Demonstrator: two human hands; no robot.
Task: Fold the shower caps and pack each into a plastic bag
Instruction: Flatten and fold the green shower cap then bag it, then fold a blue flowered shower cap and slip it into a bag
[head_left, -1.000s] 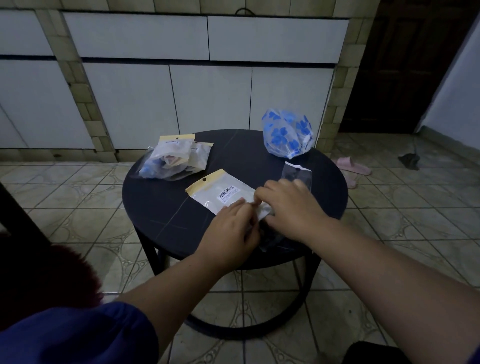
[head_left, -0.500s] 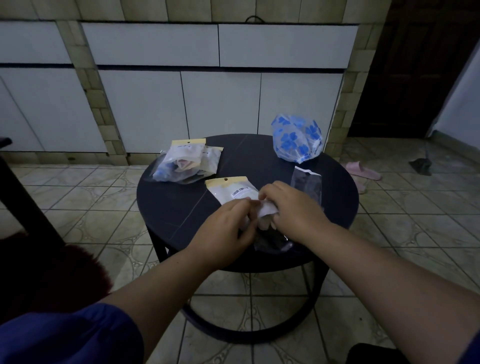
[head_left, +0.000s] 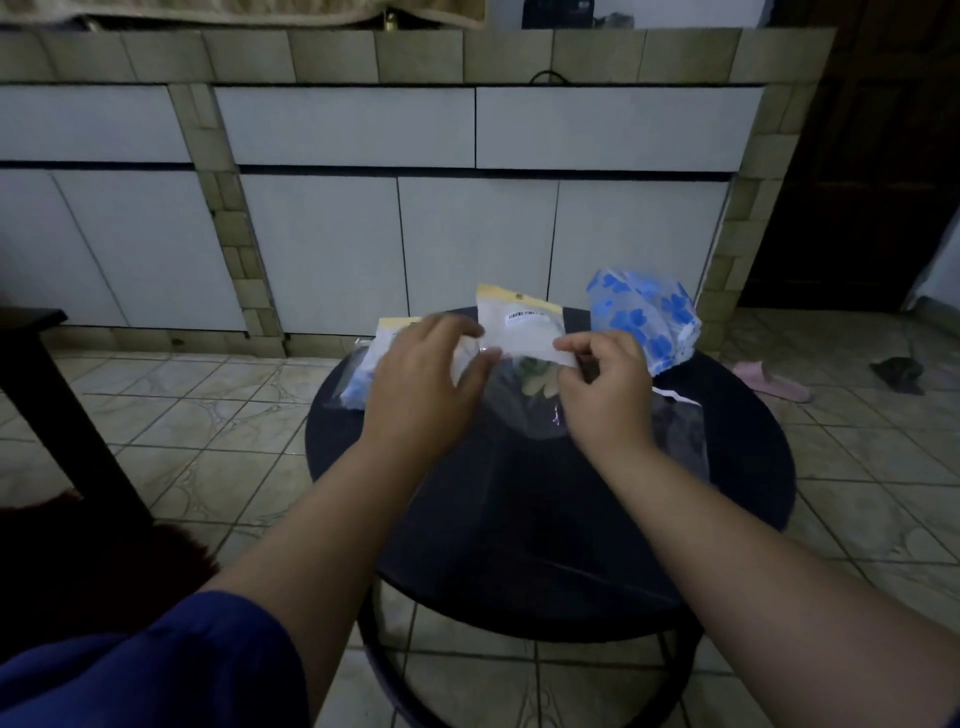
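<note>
A person's two hands lift a clear plastic bag (head_left: 522, 343) with a yellow header card and a barcode label above a round black table (head_left: 727, 499). The left hand (head_left: 423, 387) pinches the bag's left edge between thumb and curled fingers, while the right hand (head_left: 605, 387) grips its lower right edge the same way — both clamped on the plastic. Beneath the white panel, the transparent lower part of the bag hangs between the hands, with something pale and leaf-patterned showing through it; what it is cannot be made out clearly.

On the table's far right sits a bunched shower cap (head_left: 644, 317) printed with blue flowers, unpacked. Just beside the right wrist lies an empty clear bag (head_left: 680, 431), flat on the tabletop. Behind the left hand, partly hidden, rests a filled packet (head_left: 363, 374) with a yellow header — blue material visible inside.

White cabinet doors (head_left: 322, 249) framed in tile stand behind, and a pink slipper (head_left: 769, 382) lies on the tiled floor at right.
</note>
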